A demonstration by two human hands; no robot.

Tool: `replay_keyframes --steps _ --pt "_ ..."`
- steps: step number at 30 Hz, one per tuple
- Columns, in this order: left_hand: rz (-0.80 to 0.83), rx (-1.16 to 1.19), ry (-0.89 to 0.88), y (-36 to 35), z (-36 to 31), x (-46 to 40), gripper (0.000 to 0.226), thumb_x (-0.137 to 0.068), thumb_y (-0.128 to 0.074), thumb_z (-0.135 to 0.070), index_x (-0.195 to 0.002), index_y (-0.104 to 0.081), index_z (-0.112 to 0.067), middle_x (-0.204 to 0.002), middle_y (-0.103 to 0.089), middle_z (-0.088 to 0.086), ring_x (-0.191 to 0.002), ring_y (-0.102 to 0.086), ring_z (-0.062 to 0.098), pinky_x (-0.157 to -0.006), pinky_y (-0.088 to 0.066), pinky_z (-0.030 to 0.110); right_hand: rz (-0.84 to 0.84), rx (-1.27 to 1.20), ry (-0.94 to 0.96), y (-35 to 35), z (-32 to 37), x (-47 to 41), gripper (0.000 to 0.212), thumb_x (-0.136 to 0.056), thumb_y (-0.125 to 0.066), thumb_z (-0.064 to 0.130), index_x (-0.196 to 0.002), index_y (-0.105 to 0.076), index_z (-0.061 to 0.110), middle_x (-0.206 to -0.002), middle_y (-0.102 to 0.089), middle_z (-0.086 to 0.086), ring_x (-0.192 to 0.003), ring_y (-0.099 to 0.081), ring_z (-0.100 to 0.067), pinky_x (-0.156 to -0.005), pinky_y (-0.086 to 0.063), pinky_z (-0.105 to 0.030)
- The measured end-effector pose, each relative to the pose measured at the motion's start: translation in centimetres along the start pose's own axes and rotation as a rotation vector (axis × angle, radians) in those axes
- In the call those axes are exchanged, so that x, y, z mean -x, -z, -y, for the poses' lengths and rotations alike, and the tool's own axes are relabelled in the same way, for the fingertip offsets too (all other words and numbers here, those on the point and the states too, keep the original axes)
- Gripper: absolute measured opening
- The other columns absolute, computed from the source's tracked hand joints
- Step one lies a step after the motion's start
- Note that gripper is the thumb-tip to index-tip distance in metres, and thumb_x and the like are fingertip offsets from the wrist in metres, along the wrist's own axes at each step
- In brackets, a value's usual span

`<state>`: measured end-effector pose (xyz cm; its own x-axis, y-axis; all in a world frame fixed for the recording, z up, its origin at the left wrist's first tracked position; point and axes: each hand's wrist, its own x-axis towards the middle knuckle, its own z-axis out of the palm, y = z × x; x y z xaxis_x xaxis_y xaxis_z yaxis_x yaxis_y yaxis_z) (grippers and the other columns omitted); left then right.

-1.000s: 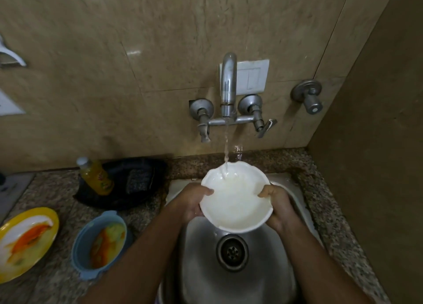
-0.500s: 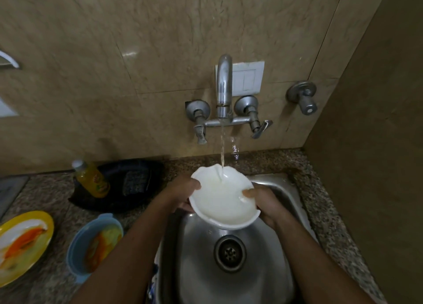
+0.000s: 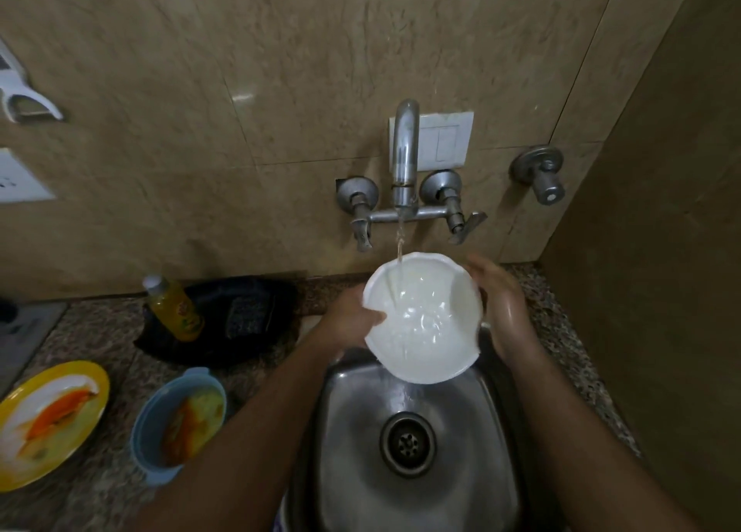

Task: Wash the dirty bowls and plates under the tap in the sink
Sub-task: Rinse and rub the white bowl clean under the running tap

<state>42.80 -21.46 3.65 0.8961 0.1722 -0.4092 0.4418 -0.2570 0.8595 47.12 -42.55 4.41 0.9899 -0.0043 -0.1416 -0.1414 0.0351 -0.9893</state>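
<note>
Nearest me, the steel sink (image 3: 473, 471) lies below with its drain (image 3: 407, 443) open, and water spills off the near lip of the white bowl (image 3: 425, 323) straight down into it. I judge this to be the rinsing step on the first of the dishes: the bowl is tilted toward me above the basin, its inside looks pale and free of food, and the stream is running across it. My left hand (image 3: 353, 315) has the bowl's left rim pinched, thumb over the edge and fingers behind where I cannot see them. My right hand (image 3: 501, 311) is wet and lies against the bowl's right outer wall with the fingers fairly straight, cupping and steadying it more than clamping; how much of the palm really touches I cannot tell. To my left on the granite counter (image 3: 100, 331) wait the blue bowl (image 3: 180, 423) and the yellow plate (image 3: 48, 423), both smeared with orange leftovers, so most of the job is undone. Farther back stand a yellow bottle (image 3: 174, 307) and a black tray (image 3: 240, 319) against the wall, and above the bowl the tap (image 3: 405, 158) is running. Next I would tip out the last of the water, set this bowl aside, then reach left for the blue one, keeping a firm pinch because everything is slick.
</note>
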Motion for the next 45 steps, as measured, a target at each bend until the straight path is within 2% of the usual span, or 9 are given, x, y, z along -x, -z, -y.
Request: replay_keyframes --steps 4,13,19,24,31,34,37,42,45 --pt "-0.061 -0.024 -0.038 -2.2 0.7 0.1 0.043 -0.088 -0.064 -0.005 -0.128 -0.06 -0.019 -0.121 -0.066 0.008 -0.109 -0.063 0.028 -0.092 -0.055 0.051 0.044 0.227 0.161 -0.4 3.8 -1.6 0.014 -0.094 -0.058 0.043 -0.106 -0.065 0.045 -0.101 -0.066 0.026 -0.104 -0.061 -0.003 -0.097 -0.049 -0.04" --pt "-0.297 -0.276 -0.211 -2.2 2.0 2.2 0.037 -0.095 -0.058 -0.013 -0.132 -0.06 -0.018 -0.123 -0.066 0.006 -0.108 -0.061 0.02 -0.092 -0.049 0.033 -0.258 0.987 0.497 -2.6 5.0 -2.3 0.021 -0.096 -0.056 0.035 -0.091 -0.068 0.019 -0.074 -0.067 0.0 -0.066 -0.062 -0.02 -0.059 -0.044 -0.028" --pt "-0.392 -0.379 -0.426 -0.2 2.8 4.6 0.039 -0.092 -0.057 -0.01 -0.129 -0.065 -0.019 -0.12 -0.071 0.004 -0.11 -0.064 0.023 -0.095 -0.049 0.032 0.095 0.801 0.251 -0.4 5.9 0.2 0.019 -0.097 -0.056 0.039 -0.101 -0.065 0.023 -0.085 -0.066 0.004 -0.078 -0.061 -0.013 -0.069 -0.046 -0.032" --pt "-0.423 -0.476 -0.617 1.6 2.4 7.3 0.045 -0.084 -0.046 -0.014 -0.123 -0.067 -0.024 -0.114 -0.073 -0.002 -0.103 -0.066 0.017 -0.092 -0.048 0.026 0.466 0.725 0.226 1.9 1.8 6.1 0.056 -0.081 -0.068 0.041 -0.135 -0.057 0.032 -0.129 -0.064 0.011 -0.114 -0.061 -0.007 -0.098 -0.049 -0.034" --pt "-0.328 -0.412 -0.515 2.6 2.4 9.4 0.038 -0.089 -0.066 -0.023 -0.127 -0.063 -0.022 -0.113 -0.07 -0.004 -0.102 -0.065 0.014 -0.09 -0.05 0.029 0.052 0.876 0.556 0.9 0.3 9.8 0.032 -0.09 -0.058 0.011 -0.116 -0.07 0.025 -0.103 -0.074 -0.01 -0.095 -0.068 -0.035 -0.068 -0.047 -0.033" --pt "-0.255 -0.412 -0.406 3.4 3.1 9.8 0.033 -0.085 -0.071 -0.031 -0.118 -0.067 -0.023 -0.103 -0.07 -0.007 -0.096 -0.065 0.013 -0.082 -0.048 0.026 0.012 0.802 0.637 1.1 0.2 11.1 0.038 -0.089 -0.059 0.003 -0.12 -0.07 0.021 -0.105 -0.075 -0.007 -0.094 -0.069 -0.028 -0.067 -0.042 -0.019" --pt "-0.347 -0.413 -0.549 3.7 2.6 10.4 0.024 -0.089 -0.061 -0.026 -0.11 -0.072 -0.02 -0.1 -0.073 -0.001 -0.092 -0.067 0.015 -0.081 -0.05 0.027 0.035 0.703 0.686 1.1 0.4 11.5 0.043 -0.087 -0.058 -0.004 -0.123 -0.067 0.017 -0.107 -0.075 -0.003 -0.095 -0.066 -0.014 -0.073 -0.038 -0.001" --pt "-0.436 -0.416 -0.74 4.0 0.9 12.0 0.025 -0.085 -0.053 -0.019 -0.099 -0.073 -0.013 -0.09 -0.073 0.0 -0.081 -0.063 0.011 -0.071 -0.043 0.023 -0.002 0.606 0.764 1.2 1.1 12.2 0.055 -0.077 -0.052 -0.005 -0.125 -0.065 0.019 -0.114 -0.071 0.007 -0.106 -0.065 -0.009 -0.091 -0.048 -0.018" --pt "-0.419 -0.405 -0.653 4.1 1.9 11.5 0.033 -0.084 -0.051 -0.034 -0.098 -0.073 -0.014 -0.089 -0.071 -0.003 -0.083 -0.064 0.011 -0.072 -0.044 0.023 0.021 0.695 0.738 0.9 0.9 12.1 0.049 -0.078 -0.056 0.0 -0.122 -0.067 0.017 -0.109 -0.074 0.0 -0.099 -0.068 -0.013 -0.081 -0.05 -0.023"
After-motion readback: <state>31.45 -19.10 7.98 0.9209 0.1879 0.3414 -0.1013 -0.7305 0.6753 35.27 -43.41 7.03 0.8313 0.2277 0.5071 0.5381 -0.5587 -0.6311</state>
